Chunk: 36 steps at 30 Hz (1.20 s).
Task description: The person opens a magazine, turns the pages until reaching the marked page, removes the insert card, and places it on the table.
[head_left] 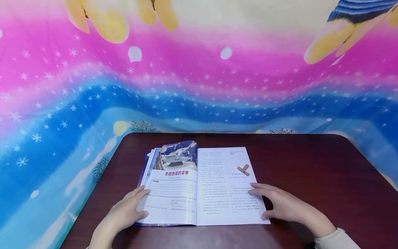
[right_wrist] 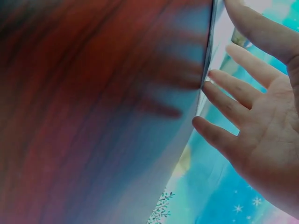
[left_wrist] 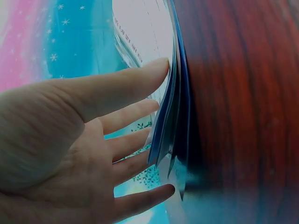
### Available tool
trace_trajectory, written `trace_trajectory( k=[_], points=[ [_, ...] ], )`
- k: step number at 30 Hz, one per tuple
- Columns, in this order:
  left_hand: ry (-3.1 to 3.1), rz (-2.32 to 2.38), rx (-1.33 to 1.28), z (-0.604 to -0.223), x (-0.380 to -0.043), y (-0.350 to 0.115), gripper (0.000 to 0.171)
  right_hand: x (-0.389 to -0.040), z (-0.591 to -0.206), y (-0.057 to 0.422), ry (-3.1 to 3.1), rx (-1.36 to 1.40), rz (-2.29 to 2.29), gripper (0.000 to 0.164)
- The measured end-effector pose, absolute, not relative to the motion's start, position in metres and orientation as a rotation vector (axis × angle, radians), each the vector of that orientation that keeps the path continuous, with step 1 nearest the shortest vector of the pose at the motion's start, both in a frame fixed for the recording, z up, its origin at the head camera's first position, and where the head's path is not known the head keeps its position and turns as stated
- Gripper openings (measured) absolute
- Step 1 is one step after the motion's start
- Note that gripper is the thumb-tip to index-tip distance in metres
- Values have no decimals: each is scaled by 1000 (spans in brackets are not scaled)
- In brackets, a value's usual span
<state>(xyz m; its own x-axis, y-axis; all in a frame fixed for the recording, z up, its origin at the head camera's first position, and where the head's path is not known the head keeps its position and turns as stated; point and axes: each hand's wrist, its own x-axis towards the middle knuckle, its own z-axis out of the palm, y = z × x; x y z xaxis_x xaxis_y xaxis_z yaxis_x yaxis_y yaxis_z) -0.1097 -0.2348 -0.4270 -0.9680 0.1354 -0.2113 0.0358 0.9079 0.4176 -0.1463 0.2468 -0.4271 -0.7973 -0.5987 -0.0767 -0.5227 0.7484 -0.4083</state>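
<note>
An open magazine (head_left: pixel 211 193) lies flat on the dark wooden table. Its left page has a picture and a red title; columns of text and a small brown picture fill the right page. My left hand (head_left: pixel 125 209) rests at the left edge, thumb on the page near the lower corner. In the left wrist view, fingers (left_wrist: pixel 133 142) spread straight beside the layered page edges (left_wrist: pixel 173 116). At the right edge is my right hand (head_left: pixel 284 204), thumb near the lower corner and fingertips on the margin. Straight fingers (right_wrist: pixel 229 102) reach the magazine's edge in the right wrist view.
The reddish-brown table (head_left: pixel 317 166) has rounded far corners and a glossy top. Behind it hangs a pink and blue cloth (head_left: pixel 199 83) with snowflakes, which meets the far edge and runs down both sides. A light sleeve (head_left: pixel 337 238) covers the right wrist.
</note>
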Motion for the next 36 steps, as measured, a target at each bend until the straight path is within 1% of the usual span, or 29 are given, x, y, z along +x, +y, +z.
trace_trajectory(
  k=[9,15,20,27,31,36],
  points=[
    [2761,777,287,-428,-111,-235,60,-146,-424,246,2717,-850,-570,68],
    [2787,800,264,-428,-107,-243,65,-146,-423,244,2712,-838,-584,68],
    [2803,808,280,-427,-105,-246,69,-146,-423,243,2743,-848,-580,65],
    [2824,771,249,-426,-104,-246,67,-147,-424,243,2798,-875,-610,56],
    [2834,760,264,-427,-104,-247,67,-149,-424,242,2857,-907,-659,48],
    [2838,753,261,-429,-104,-247,68,-150,-420,240,2909,-871,-698,38]
  ],
)
